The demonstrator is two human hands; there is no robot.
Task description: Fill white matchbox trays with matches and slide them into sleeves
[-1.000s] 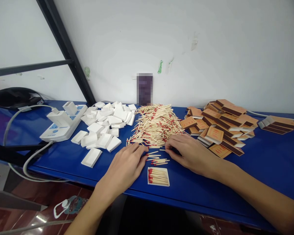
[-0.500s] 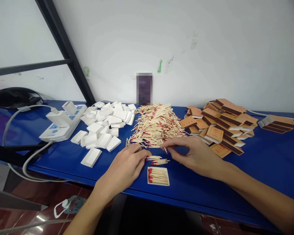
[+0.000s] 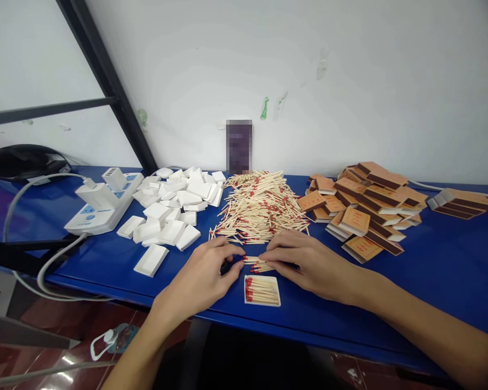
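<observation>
Right-hand shift: since half a second ago, the right hand (image 3: 317,265) has come nearer, from the heap's near edge to the loose matches; the match then dangling from its fingertips no longer shows separately.
Loose matches (image 3: 257,265): a small group on the bench (image 3: 435,281), between the two hands, red heads to the left.
Left hand (image 3: 203,271): thumb and forefinger apart, beside the head ends.
Right hand: fingertips at the plain ends; whether they grip a match cannot be told.
Step in hand: judged to be aligning the loose matches.
Next move: seems to call for light, even pressure from both ends, so the sticks stay parallel.
Filled tray (image 3: 264,304): white, just nearer than the loose matches, holding a row of matches.
Match heap (image 3: 264,208): beyond the hands, heads pointing variously.
White trays (image 3: 168,203): piled to the left.
Matchboxes (image 3: 358,222): orange-brown, heaped to the right; a small stack (image 3: 461,204) farther right.
Bench: blue; power strip (image 3: 90,219) at left.
Room: pale marked wall (image 3: 370,81) behind, black frame (image 3: 106,76) at left, bottle (image 3: 124,337) on the reddish floor (image 3: 106,314).
</observation>
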